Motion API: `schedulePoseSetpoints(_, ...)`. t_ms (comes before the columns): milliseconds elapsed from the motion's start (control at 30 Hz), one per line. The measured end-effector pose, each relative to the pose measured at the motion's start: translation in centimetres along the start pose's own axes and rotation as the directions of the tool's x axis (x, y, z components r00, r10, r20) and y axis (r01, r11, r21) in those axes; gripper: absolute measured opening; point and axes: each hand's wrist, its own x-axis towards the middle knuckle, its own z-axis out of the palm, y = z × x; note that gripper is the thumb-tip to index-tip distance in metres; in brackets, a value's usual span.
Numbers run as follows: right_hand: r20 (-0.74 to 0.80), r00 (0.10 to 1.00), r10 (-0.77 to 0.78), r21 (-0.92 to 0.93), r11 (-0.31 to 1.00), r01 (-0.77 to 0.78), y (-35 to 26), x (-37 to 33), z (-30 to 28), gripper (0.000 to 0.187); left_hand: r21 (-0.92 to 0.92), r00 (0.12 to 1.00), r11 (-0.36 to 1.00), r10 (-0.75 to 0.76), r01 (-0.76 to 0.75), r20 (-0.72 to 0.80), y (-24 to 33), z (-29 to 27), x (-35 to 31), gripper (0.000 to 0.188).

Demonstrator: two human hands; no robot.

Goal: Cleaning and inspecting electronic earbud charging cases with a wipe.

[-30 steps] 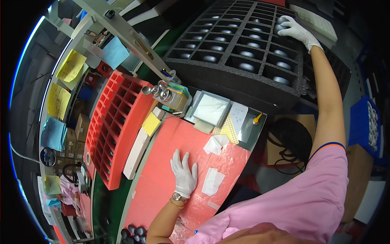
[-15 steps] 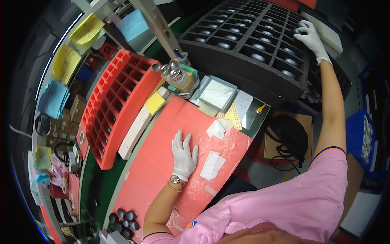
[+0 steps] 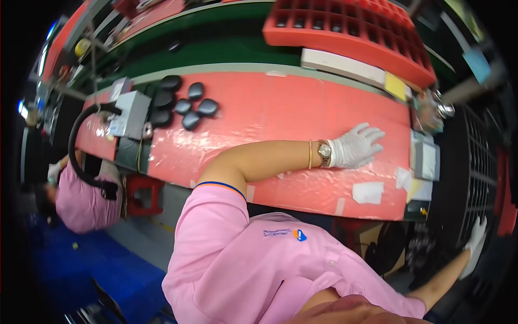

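Observation:
My gloved left hand lies palm down with its fingers spread on the pink work mat, holding nothing. Far to the right, my gloved right hand is beside the near end of a black foam tray divided into compartments. Its fingers point toward the tray, and whether anything is between them is too small and dim to make out. Several glossy black rounded pieces lie in a cluster at the left of the mat. A white paper sheet lies near my left hand.
A red compartment tray with dark pieces stands at the back. Small bottles and a grey box line the mat's right end. At left are a grey device, a black hose and a person in pink.
My view has swung left, bringing the black pieces and the other person into sight. My right hand, earlier curled over the black tray's far side, is now beside its near end.

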Motion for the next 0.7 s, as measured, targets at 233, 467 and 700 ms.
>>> schedulePoseSetpoints(233,-0.334,0.904,-0.265,0.400,0.829,0.391,-41.1,-14.6,-3.7,0.032,0.279,0.927,0.895,-0.285,0.348,-0.243,-15.2,-15.7,-11.5,0.019)
schedulePoseSetpoints(467,0.121,0.417,-0.901,0.611,0.398,0.684,-58.0,-33.2,10.6,0.040,0.627,0.413,0.103,-0.831,0.772,-0.372,-35.1,-27.9,-25.3,0.045)
schedulePoseSetpoints(700,0.189,0.491,-0.850,0.523,0.510,0.683,-60.2,-36.3,13.2,0.046,0.495,0.160,-0.065,-0.903,0.866,-0.398,-43.9,-30.5,-30.7,0.066)
